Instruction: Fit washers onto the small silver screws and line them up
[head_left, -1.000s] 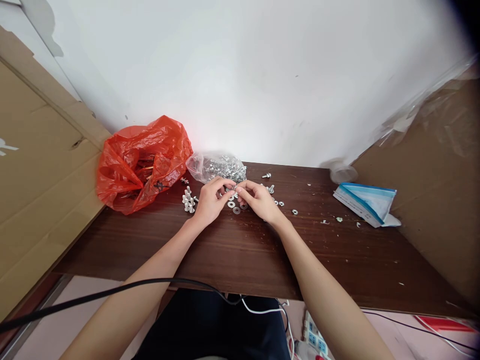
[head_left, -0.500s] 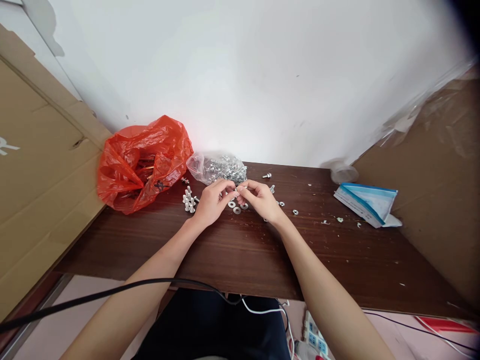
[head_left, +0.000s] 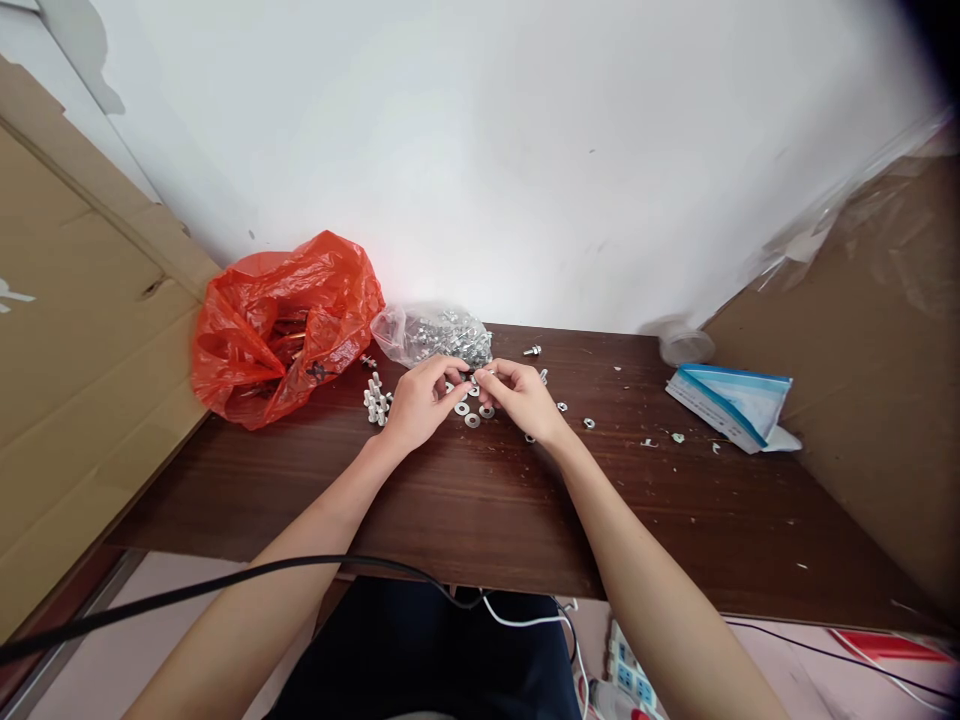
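My left hand (head_left: pixel 424 398) and my right hand (head_left: pixel 519 398) meet fingertip to fingertip above the dark wooden table (head_left: pixel 480 510). Both are closed in a pinch around something small that I cannot make out. Several flat washers (head_left: pixel 472 421) lie beneath and between the fingers. Just behind my hands, a clear plastic bag (head_left: pixel 450 335) holds many small metal parts. A cluster of bolts (head_left: pixel 376 402) stands left of my left hand. Nuts (head_left: pixel 589 424) are scattered to the right of my right hand, and a single bolt (head_left: pixel 532 351) lies behind it.
An open red plastic bag (head_left: pixel 289 330) sits at the back left. At the right are a blue and white packet (head_left: pixel 731 405) and a round clear container (head_left: pixel 686 345). Cardboard panels flank both sides. A black cable (head_left: pixel 225 580) crosses over my left forearm.
The fingertips of my left hand have shifted slightly apart, with a little more of the washers showing between the hands. The whole view has moved a touch.
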